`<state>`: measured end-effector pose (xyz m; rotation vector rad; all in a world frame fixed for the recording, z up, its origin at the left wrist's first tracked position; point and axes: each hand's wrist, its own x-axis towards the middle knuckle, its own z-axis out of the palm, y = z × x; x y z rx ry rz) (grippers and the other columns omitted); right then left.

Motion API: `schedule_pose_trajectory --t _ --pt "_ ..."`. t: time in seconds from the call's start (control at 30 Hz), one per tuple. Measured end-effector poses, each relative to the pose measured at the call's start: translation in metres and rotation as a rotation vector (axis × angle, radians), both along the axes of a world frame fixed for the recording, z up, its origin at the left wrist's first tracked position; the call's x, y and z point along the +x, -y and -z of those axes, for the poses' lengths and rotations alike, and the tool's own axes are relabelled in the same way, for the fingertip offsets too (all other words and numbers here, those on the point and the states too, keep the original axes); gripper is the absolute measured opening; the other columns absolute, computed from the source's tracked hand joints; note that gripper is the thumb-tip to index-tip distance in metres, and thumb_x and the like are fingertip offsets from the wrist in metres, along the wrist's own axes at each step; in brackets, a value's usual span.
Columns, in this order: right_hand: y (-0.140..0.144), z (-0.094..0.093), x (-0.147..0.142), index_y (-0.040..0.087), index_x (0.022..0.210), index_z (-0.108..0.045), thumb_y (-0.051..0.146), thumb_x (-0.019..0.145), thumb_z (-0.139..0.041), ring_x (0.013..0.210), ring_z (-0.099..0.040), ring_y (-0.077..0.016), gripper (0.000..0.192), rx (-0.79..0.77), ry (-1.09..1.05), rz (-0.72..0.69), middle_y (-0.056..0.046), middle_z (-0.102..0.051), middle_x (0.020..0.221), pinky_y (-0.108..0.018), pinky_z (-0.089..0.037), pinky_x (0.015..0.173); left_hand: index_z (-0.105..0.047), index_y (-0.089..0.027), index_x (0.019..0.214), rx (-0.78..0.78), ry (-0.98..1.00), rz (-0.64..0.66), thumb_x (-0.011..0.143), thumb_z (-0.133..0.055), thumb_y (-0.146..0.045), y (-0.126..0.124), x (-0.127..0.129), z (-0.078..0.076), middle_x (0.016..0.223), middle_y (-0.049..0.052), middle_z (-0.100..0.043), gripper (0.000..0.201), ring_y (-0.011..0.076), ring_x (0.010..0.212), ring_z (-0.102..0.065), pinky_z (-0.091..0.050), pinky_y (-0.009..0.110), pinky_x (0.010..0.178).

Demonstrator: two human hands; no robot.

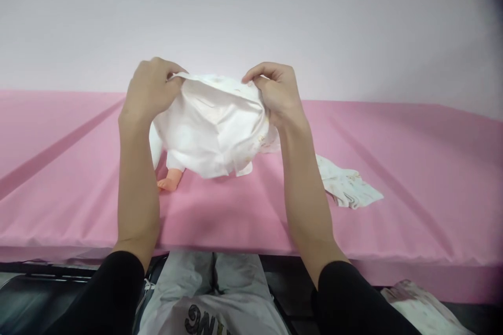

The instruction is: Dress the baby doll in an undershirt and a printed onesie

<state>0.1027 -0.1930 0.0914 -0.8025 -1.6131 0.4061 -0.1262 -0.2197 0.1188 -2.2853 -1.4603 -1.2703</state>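
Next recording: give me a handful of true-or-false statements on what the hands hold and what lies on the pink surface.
1. Both hands grip the white garment: the left hand and the right hand pinch its upper edge. True.
2. The garment lies flat. False: it is held up, bunched.
3. A doll's foot shows below it. True.
4. The second white cloth lies left of the arms. False: right.
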Motion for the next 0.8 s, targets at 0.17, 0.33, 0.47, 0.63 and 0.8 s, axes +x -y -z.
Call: schedule_pose_trajectory --t 0.17,0.33,0.47,0.63,0.8 --pt "0.016 -0.001 -0.01 0.019 0.08 -0.071 0.025 0.091 -0.046 0.087 -0.058 -0.0174 0.027 0.015 0.254 -0.057 -0.002 -0.063 0.081 -0.032 -0.046 0.081 -0.074 -0.022 0.1 -0.132 0.009 -0.051 0.083 -0.042 -0.016 0.002 0.0 -0.001 0.1 0.001 -0.071 0.036 0.0215 0.096 -0.061 -0.05 0.033 0.082" --pt "0.026 0.007 -0.027 0.02 0.09 -0.069 0.029 0.084 -0.058 0.08 -0.053 -0.0217 0.016 0.116 0.718 0.27 -0.005 -0.057 0.086 -0.034 -0.041 0.071 -0.073 -0.023 0.106 -0.079 0.041 -0.168 0.086 -0.044 -0.023 0.0 -0.002 -0.002 0.093 0.004 -0.069 0.035 0.0236 0.095 -0.062 -0.05 0.036 0.087" --pt "0.019 0.012 -0.033 0.019 0.087 -0.066 0.015 0.084 -0.044 0.078 -0.051 -0.0218 0.022 0.168 0.819 0.35 -0.008 -0.057 0.09 -0.033 -0.037 0.067 -0.073 -0.024 0.105 -0.109 0.066 -0.197 0.086 -0.046 -0.027 0.001 -0.003 -0.003 0.092 0.005 -0.068 0.033 0.0257 0.095 -0.061 -0.049 0.04 0.089" --pt "0.012 0.014 -0.036 0.021 0.106 -0.061 0.014 0.086 -0.041 0.093 -0.052 -0.0224 0.029 0.259 0.674 0.175 -0.007 -0.059 0.103 -0.033 -0.042 0.076 -0.072 -0.022 0.106 -0.111 0.09 -0.16 0.088 -0.047 -0.029 0.001 -0.002 -0.004 0.098 0.007 -0.067 0.032 0.027 0.1 -0.061 -0.047 0.04 0.093" --pt "0.012 0.023 -0.054 0.022 0.11 -0.056 0.018 0.091 -0.036 0.095 -0.054 -0.0198 0.027 0.258 0.477 0.002 -0.004 -0.061 0.106 -0.031 -0.044 0.08 -0.074 -0.022 0.103 -0.088 0.016 -0.086 0.084 -0.043 -0.021 0.007 0.013 -0.005 0.096 0.004 -0.07 0.037 0.023 0.094 -0.063 -0.049 0.034 0.087"
